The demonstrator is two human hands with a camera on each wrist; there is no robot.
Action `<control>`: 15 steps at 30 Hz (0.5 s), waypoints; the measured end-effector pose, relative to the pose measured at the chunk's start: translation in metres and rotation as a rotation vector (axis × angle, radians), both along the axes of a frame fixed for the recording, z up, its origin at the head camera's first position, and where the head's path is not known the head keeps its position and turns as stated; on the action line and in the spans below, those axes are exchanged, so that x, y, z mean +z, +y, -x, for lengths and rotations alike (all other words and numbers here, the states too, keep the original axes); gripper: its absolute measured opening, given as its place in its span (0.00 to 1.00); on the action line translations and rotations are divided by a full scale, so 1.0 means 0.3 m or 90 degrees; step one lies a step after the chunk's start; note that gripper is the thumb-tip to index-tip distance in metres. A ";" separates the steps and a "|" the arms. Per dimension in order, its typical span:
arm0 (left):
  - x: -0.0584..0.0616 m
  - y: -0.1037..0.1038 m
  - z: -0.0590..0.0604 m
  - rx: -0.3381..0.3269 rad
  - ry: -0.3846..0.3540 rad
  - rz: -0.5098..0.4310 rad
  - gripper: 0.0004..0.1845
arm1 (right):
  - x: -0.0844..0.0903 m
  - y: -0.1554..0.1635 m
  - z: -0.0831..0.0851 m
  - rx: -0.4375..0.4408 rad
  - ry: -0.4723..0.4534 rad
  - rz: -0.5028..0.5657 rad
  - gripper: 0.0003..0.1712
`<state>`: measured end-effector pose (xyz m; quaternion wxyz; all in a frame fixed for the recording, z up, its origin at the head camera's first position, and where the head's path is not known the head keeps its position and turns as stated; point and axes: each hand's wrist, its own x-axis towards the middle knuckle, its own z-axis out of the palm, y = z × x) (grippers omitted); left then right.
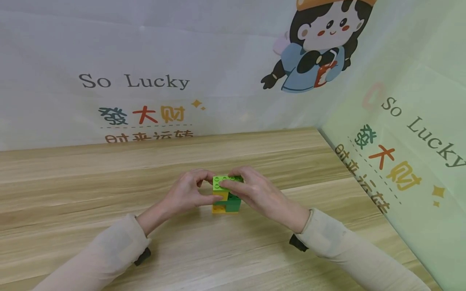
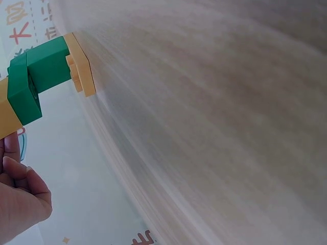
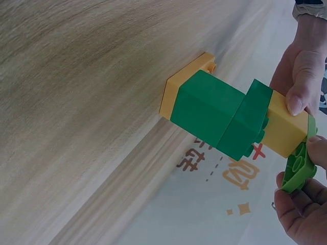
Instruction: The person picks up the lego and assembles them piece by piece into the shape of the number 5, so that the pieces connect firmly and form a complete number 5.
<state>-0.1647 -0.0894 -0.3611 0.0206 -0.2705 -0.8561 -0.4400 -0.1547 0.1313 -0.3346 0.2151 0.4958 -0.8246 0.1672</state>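
A small brick stack (image 1: 226, 201) stands on the wooden table (image 1: 91, 194): a yellow base (image 3: 186, 87), two dark green bricks (image 3: 214, 112) and a yellow brick (image 3: 286, 130) above them. My left hand (image 1: 208, 186) pinches the stack's upper part, its thumb (image 3: 296, 102) pressed on the yellow brick. My right hand (image 1: 238, 186) grips a light green brick (image 3: 299, 166) at the top of the stack. In the right wrist view that brick is tilted against the yellow one. The left wrist view shows the stack's lower bricks (image 2: 36, 76) and part of a hand (image 2: 20, 199).
Printed sheets form a wall behind the table (image 1: 145, 81) and another along its right side (image 1: 400, 161). Bare wood lies to the left, in front of and behind the stack. Both forearms wear beige sleeves (image 1: 109, 250).
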 end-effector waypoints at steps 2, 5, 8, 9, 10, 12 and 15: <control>0.001 0.000 0.000 0.001 0.002 0.002 0.16 | 0.000 0.001 -0.001 -0.002 0.002 -0.002 0.19; 0.000 0.000 0.002 0.001 0.004 0.005 0.16 | 0.001 0.000 -0.002 -0.003 0.007 -0.002 0.19; 0.000 0.000 0.002 0.001 0.002 0.003 0.16 | -0.001 -0.003 -0.001 -0.002 0.009 0.001 0.19; 0.000 -0.001 0.002 0.001 0.002 0.002 0.16 | -0.001 -0.003 -0.001 -0.001 0.010 0.001 0.19; -0.001 -0.001 0.003 0.000 0.003 0.002 0.16 | -0.003 -0.004 0.000 0.000 0.009 0.002 0.19; -0.002 -0.002 0.003 0.000 0.004 0.002 0.16 | -0.006 -0.004 0.000 0.002 0.007 0.003 0.19; -0.004 -0.002 0.003 -0.002 0.009 0.004 0.17 | -0.008 -0.003 0.000 0.002 0.006 0.007 0.20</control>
